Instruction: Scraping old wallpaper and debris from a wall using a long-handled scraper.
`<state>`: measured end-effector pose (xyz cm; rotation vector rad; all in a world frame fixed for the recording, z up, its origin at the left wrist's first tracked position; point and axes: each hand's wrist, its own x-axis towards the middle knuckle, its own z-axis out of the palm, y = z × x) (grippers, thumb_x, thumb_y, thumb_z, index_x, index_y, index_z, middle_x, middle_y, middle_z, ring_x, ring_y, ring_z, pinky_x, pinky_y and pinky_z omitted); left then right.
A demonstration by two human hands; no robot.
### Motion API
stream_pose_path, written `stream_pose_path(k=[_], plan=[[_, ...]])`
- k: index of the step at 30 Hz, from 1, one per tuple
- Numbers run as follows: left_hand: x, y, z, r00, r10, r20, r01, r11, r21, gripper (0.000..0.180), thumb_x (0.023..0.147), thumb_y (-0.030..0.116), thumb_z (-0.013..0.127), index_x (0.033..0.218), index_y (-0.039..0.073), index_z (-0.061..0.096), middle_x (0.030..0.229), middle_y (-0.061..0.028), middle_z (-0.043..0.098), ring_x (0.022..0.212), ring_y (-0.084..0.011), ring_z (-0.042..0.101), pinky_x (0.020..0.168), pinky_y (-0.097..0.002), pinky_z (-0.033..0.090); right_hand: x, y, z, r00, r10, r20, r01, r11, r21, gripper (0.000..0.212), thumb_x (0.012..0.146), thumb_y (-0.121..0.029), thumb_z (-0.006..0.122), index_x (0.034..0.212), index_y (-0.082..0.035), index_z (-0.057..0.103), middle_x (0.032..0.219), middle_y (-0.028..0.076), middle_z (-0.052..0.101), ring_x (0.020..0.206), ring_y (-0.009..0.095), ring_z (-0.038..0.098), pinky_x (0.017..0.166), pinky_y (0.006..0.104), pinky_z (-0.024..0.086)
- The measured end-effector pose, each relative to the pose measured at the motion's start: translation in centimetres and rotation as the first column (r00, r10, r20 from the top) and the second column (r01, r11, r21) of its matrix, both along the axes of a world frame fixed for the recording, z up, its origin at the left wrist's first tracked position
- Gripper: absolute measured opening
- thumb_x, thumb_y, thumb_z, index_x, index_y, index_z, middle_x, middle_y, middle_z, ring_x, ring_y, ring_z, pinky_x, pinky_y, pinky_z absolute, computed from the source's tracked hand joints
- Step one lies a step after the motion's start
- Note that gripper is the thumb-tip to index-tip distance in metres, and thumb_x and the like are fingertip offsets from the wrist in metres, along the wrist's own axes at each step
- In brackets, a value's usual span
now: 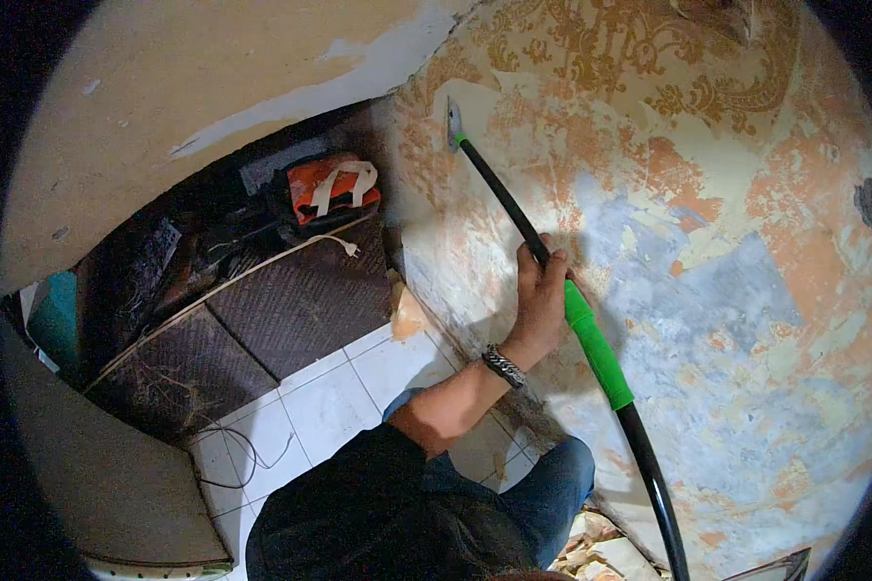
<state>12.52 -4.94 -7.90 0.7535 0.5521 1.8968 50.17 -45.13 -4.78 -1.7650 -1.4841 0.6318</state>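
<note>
My left hand (545, 290), with a chain bracelet at its wrist, is wrapped round the black shaft of a long-handled scraper (499, 186), just above its green grip. The scraper's metal blade (453, 126) rests against the wall (688, 320) near the upper corner. That wall has patterned gold wallpaper at the top, with torn orange, cream and bare grey patches below. From the grip, the black pole slants down to the lower edge of the picture. My right hand is out of sight.
Left of my arm, a low recess holds brown textured boards (300, 300), an orange-and-black bag (334, 189) and a pale cord with a plug (349, 249). Thin wire (252, 465) lies on white floor tiles (320, 402). Scraps of peeled paper (606, 552) are heaped near my leg.
</note>
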Motion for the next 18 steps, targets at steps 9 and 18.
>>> stream_pose_path(k=[9, 18], plan=[[-6.8, 6.1, 2.5, 0.998, 0.046, 0.036, -0.048, 0.998, 0.05, 0.016, 0.094, 0.025, 0.054, 0.089, 0.015, 0.043, 0.064, 0.0001, 0.046, 0.052, -0.0137, 0.049, 0.046, -0.0292, 0.045, -5.7, 7.0, 6.7, 0.941, 0.298, 0.159, -0.289, 0.954, -0.079, 0.034, 0.094, -0.02, 0.052, 0.119, 0.002, 0.059, 0.084, 0.012, 0.063, 0.064, 0.014, 0.05, 0.058, 0.0297, 0.042], [-2.6, -1.4, 3.5, 0.994, -0.109, 0.007, 0.109, 0.994, -0.032, 0.02, 0.095, 0.032, 0.056, 0.101, 0.016, 0.044, 0.07, -0.0012, 0.05, 0.053, -0.0143, 0.053, 0.048, -0.031, 0.049, -2.3, 1.6, 7.4, 0.781, 0.509, 0.362, -0.542, 0.841, -0.012, 0.036, 0.094, -0.013, 0.052, 0.127, 0.002, 0.052, 0.102, 0.019, 0.063, 0.069, 0.023, 0.061, 0.064, 0.0344, 0.05]])
